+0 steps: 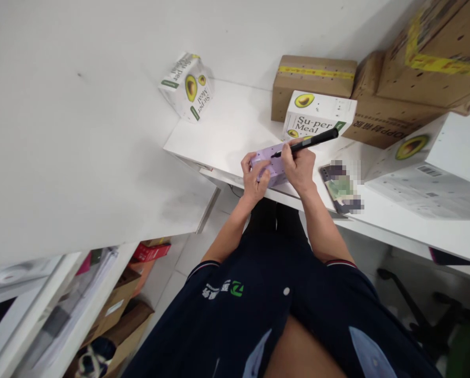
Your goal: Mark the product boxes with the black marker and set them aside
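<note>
Navy short-sleeved shirt (254,273), striped sleeve cuffs (340,263), green-white chest logo (223,290), pale button (286,291)

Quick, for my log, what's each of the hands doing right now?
Left hand: closed, holding the purple box.
Right hand: closed, holding a black pen, tip at the box.

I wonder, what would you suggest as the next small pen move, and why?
Probably a short, light stroke with the right hand: it holds the black pen with the tip over or on the purple box, which the left hand steadies. Whether the tip touches is hard to tell.
</note>
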A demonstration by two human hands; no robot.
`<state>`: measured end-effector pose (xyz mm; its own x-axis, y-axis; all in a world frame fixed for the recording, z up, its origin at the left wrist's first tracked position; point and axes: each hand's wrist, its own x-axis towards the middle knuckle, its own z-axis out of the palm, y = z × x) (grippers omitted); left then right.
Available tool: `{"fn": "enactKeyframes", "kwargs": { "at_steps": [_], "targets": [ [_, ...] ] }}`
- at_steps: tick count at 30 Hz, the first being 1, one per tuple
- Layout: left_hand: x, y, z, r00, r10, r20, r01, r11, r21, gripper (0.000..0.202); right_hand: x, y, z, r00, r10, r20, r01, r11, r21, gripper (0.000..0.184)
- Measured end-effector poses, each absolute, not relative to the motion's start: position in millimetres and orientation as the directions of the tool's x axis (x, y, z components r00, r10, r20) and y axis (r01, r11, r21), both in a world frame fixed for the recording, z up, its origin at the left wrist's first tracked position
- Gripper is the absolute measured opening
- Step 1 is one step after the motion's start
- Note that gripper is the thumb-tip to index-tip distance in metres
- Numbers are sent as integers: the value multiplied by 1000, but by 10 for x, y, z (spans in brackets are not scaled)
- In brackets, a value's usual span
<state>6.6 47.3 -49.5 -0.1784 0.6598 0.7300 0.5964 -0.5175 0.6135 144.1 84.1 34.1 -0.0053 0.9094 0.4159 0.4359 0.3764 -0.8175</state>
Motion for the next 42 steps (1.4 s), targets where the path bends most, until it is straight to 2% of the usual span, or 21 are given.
{"fn": "enactKeyframes", "kwargs": {
  "at_steps": [5, 11, 16, 20, 25, 28, 30, 31, 34, 36, 38, 42],
  "targets": [
    [68, 475, -500, -177, 667, 724, 637, -483, 600, 37, 1451, 843, 339, -26, 909, 415, 439, 384, -812, 37],
    [65, 480, -525, -195, 706, 681, 581, -476, 660, 40, 1442, 845, 338, 17, 906, 423, 434, 374, -820, 38],
    [62, 482, -522, -188, 679, 710, 587, -502, 635, 34, 1452, 850, 329, 0, 915, 403, 402, 368, -838, 39],
    [63, 487, -517, -186, 671, 718, 605, -497, 622, 33, 1459, 848, 279, 114, 913, 391, 323, 338, -884, 42],
    [63, 498, -527, -167, 644, 747, 632, -512, 582, 33, 1667, 732, 214, 282, 924, 258, 158, 220, -963, 46],
    [65, 502, -536, -172, 641, 748, 621, -519, 588, 36, 1982, 601, 139, 343, 923, 175, 223, 101, -969, 45],
    [68, 504, -539, -177, 641, 746, 611, -523, 594, 36, 2206, 534, 64, 334, 934, 125, 401, -21, -916, 40],
    [70, 505, -539, -178, 642, 746, 609, -523, 596, 37, 2300, 514, 23, 305, 948, 87, 522, -90, -848, 37],
    [72, 507, -535, -178, 653, 736, 625, -502, 598, 40, 2435, 513, -78, 169, 979, -115, 830, -204, -519, 32],
    [72, 508, -531, -178, 656, 734, 634, -494, 595, 42, 2402, 546, -113, 130, 966, -221, 910, -205, -360, 37],
    [69, 509, -526, -178, 656, 734, 627, -499, 598, 44, 2320, 585, -121, 133, 963, -237, 928, -204, -310, 42],
    [57, 506, -516, -165, 681, 713, 638, -478, 604, 49, 2234, 596, -96, 144, 979, -147, 903, -190, -385, 45]
  ]
}}
